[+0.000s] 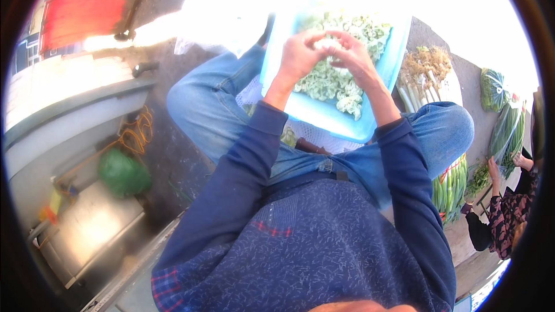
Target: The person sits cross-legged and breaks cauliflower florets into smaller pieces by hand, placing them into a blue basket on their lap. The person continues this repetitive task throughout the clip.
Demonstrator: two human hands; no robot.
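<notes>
Between my knees lies a light-blue plastic tray (347, 128) filled with pale green cauliflower florets (325, 80). Above the florets, my left hand (303, 50) and my right hand (352, 54) meet, fingers curled around a small whitish floret (327, 44). Both hands touch this piece, and strong glare washes out its details. One loose floret (349, 105) rests at the near end of the pile. Under the tray, a white mesh bag or crate shows in part, with some more greens in it.
At right lie leeks with roots (427, 73), bundled green onions (450, 190) and bagged green vegetables (508, 125). A person (511, 216) handles vegetables at far right. At left are a green plastic bag (123, 173), an orange cord (138, 132) and a metal box (93, 225).
</notes>
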